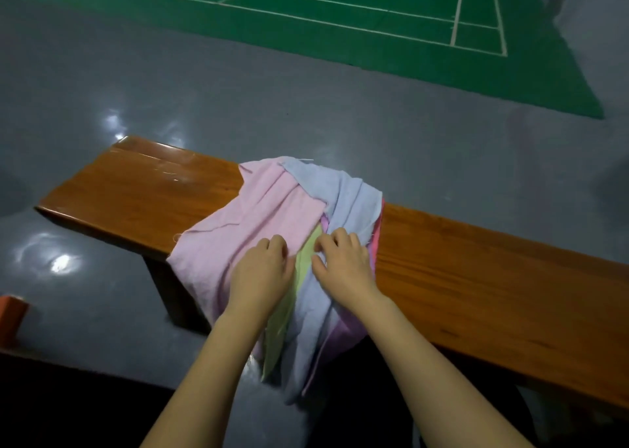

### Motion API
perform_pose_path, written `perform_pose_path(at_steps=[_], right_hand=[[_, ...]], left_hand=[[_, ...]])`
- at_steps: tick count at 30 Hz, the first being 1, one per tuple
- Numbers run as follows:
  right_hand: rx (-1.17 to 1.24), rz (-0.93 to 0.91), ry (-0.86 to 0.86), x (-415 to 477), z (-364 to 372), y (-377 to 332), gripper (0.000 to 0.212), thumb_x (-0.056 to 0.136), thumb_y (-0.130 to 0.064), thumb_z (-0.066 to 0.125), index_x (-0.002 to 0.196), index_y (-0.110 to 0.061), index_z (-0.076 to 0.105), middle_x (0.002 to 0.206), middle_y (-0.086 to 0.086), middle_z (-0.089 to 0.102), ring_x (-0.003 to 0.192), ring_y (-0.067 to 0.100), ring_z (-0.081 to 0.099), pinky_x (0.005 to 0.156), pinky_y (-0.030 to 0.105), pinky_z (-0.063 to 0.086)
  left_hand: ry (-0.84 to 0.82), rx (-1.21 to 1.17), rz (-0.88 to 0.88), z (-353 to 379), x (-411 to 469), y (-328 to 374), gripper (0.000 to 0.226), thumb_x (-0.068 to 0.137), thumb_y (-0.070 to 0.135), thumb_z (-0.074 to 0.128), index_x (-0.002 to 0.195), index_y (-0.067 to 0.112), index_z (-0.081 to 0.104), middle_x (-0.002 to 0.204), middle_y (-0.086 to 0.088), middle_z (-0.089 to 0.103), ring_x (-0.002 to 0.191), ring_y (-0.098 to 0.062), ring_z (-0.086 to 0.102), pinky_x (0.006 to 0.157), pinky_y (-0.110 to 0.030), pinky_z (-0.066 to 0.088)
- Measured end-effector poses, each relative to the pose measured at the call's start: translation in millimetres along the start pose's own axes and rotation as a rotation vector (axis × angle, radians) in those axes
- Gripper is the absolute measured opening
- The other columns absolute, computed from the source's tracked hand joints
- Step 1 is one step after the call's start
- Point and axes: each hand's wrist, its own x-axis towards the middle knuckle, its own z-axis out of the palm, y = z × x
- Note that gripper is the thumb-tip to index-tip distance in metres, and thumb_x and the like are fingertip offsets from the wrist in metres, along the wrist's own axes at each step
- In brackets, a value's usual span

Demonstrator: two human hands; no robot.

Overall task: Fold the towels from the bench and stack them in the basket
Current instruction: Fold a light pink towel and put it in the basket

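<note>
Gym floor, long wooden bench (143, 189) with a heap of thin towels (272, 202) draped over its near edge. Left hand (262, 270) and right hand (343, 264) pinch cloth mid-pile. Looks light and floppy, probably easiest by corners.

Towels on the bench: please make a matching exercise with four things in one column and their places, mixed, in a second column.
Things:
1. pink towel
2. green towel
3. left hand
4. right hand

Places:
A. narrow strip between the two hands
B. on the blue towel
C. leftmost cloth in the pile
D. on the pink towel

Pairs: 1-C, 2-A, 3-D, 4-B
</note>
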Motion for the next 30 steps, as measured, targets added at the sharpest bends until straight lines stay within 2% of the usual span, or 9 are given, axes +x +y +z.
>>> perform_pose_path(at_steps=[7,12,15,17,20,22,25,28,30], right_hand=[[0.199,0.221,-0.01,33,-3,-32,0.042,0.09,-0.053,0.047,0.097,-0.014,0.063,0.11,0.008,0.06,0.109,0.029,0.047,0.09,0.039,0.033],[0.308,0.201,0.05,41,6,-48,0.017,0.089,-0.027,0.053,0.08,-0.015,0.047,0.098,0.012,0.061,0.096,0.031,0.053,0.081,0.038,0.035],[0.573,0.216,0.053,41,-2,-48,0.032,0.092,-0.02,0.051,0.068,-0.019,0.031,0.075,0.005,0.046,0.069,0.02,0.044,0.065,0.033,0.03],[0.86,0.253,0.055,40,-13,-53,0.023,0.095,-0.018,0.049,0.075,-0.016,0.037,0.073,-0.001,0.041,0.065,0.012,0.04,0.066,0.03,0.031],[1.184,0.367,0.106,44,-34,-60,0.014,0.098,-0.023,0.041,0.106,-0.012,0.046,0.097,0.002,0.055,0.092,0.018,0.054,0.085,0.035,0.045],[1.332,0.396,0.233,46,-48,-55,0.013,0.099,-0.021,0.04,0.107,-0.012,0.045,0.099,0.004,0.056,0.089,0.016,0.055,0.078,0.029,0.048],[1.224,0.39,0.381,39,-57,-35,0.007,0.098,-0.015,0.043,0.101,-0.009,0.044,0.084,-0.003,0.046,0.072,0.006,0.044,0.065,0.015,0.039],[1.233,0.483,0.31,27,-48,-15,0.01,0.097,-0.015,0.047,0.103,-0.007,0.05,0.088,0.005,0.053,0.08,0.015,0.05,0.075,0.028,0.042],[1.272,0.528,0.219,22,-47,-14,0.011,0.098,-0.015,0.047,0.103,-0.007,0.052,0.096,0.012,0.058,0.088,0.022,0.053,0.081,0.034,0.045]], left_hand=[[0.137,-0.176,-0.253,-13,11,-29,0.036,0.099,0.024,0.045,0.132,0.013,0.043,0.134,-0.012,0.043,0.104,-0.036,0.055,0.079,-0.042,0.044],[0.125,-0.002,-0.31,-17,21,-43,0.017,0.095,0.02,0.052,0.105,0.01,0.06,0.109,-0.01,0.057,0.095,-0.029,0.054,0.069,-0.039,0.042],[0.25,-0.059,-0.25,-33,26,-43,0.012,0.092,0.019,0.057,0.093,0.01,0.065,0.097,-0.008,0.062,0.093,-0.027,0.051,0.071,-0.04,0.043],[0.344,-0.232,-0.223,-50,27,-35,0.011,0.095,0.019,0.054,0.094,0.009,0.058,0.094,-0.007,0.061,0.089,-0.027,0.053,0.073,-0.041,0.045],[0.387,-0.479,-0.182,-76,23,-2,0.015,0.101,0.02,0.04,0.103,0.007,0.045,0.091,-0.016,0.061,0.081,-0.037,0.056,0.065,-0.039,0.039],[0.392,-0.567,-0.15,-84,17,24,0.017,0.101,0.019,0.036,0.109,0.005,0.041,0.09,-0.022,0.063,0.08,-0.039,0.057,0.063,-0.04,0.036],[0.25,-0.626,-0.277,-70,7,40,0.028,0.099,0.028,0.043,0.114,0.004,0.039,0.104,-0.022,0.061,0.094,-0.038,0.057,0.068,-0.034,0.034],[-0.088,-0.416,-0.398,-45,0,31,0.043,0.094,0.037,0.053,0.118,0.001,0.05,0.116,-0.021,0.059,0.106,-0.036,0.055,0.078,-0.033,0.039],[-0.055,-0.363,-0.362,-43,-2,34,0.037,0.097,0.032,0.048,0.115,0.001,0.056,0.12,-0.023,0.059,0.108,-0.035,0.054,0.083,-0.032,0.037]])
